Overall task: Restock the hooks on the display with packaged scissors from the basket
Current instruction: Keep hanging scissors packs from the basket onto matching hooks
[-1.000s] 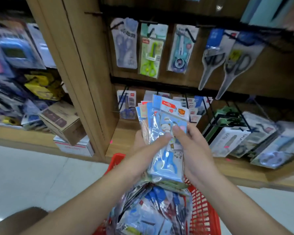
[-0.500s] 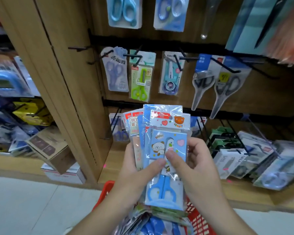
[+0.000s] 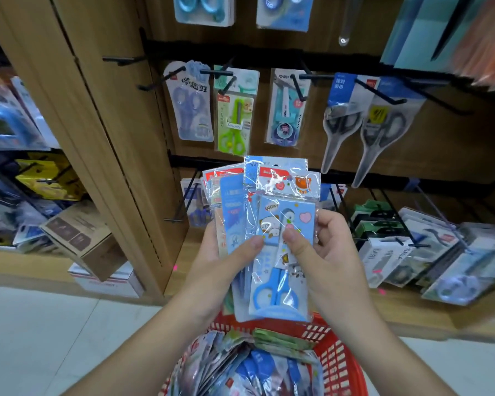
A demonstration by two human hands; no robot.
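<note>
Head view.

A: Where are the scissors?

B: A fan of packs (image 3: 232,201) is held upright in front of the display (image 3: 312,150), just above the red basket (image 3: 336,358). A heap (image 3: 240,367) of more packs lies in the basket.

A: And the hands?

B: The left hand (image 3: 220,261) grips the fan from its left side, with its thumb across the front. The right hand (image 3: 326,252) pinches the front pack (image 3: 280,284), thumb on its face and fingers curled round its right edge. The two thumbs are close together.

A: What is the front pack?

B: A clear bag with a blue card, a cartoon animal and blue-handled scissors, handles down.

A: The hooks?

B: Black hooks (image 3: 212,72) stick out from a black rail (image 3: 255,57) on the wood panel. A pale blue pack (image 3: 190,110), a green pack (image 3: 235,121) and a teal pack (image 3: 285,110) hang on that row. Two grey scissors (image 3: 340,130) hang to their right. The lower hooks carry more packs, which are blurred.

A: Anything else?

B: A brown box (image 3: 80,238) sits tilted left of the display, above a white box (image 3: 109,278).
</note>
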